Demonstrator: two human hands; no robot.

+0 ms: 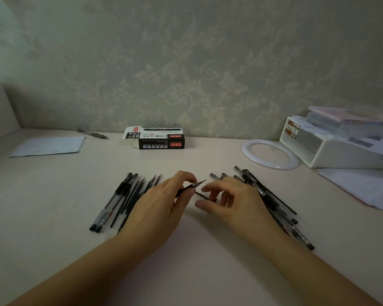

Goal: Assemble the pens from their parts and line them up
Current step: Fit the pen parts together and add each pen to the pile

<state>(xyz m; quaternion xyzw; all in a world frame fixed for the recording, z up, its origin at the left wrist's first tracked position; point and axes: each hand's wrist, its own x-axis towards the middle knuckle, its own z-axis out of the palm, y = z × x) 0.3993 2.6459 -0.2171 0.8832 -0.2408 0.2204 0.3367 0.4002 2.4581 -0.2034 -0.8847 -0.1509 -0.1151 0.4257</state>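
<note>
On the pale desk [53, 206], near its middle, the left hand [164, 202] pinches a thin black refill [191, 186] between thumb and fingers, its tip pointing up and to the right. Just beside it, the right hand [228, 199] has a loose, half-open grip; a short dark part [205, 197] lies under its fingers, but I cannot tell if they hold it. Refills and pens [122, 199] lie in a row to the left, and a pile of pens [272, 202] lies on the right. Farther back stands a pen box [157, 138].
</note>
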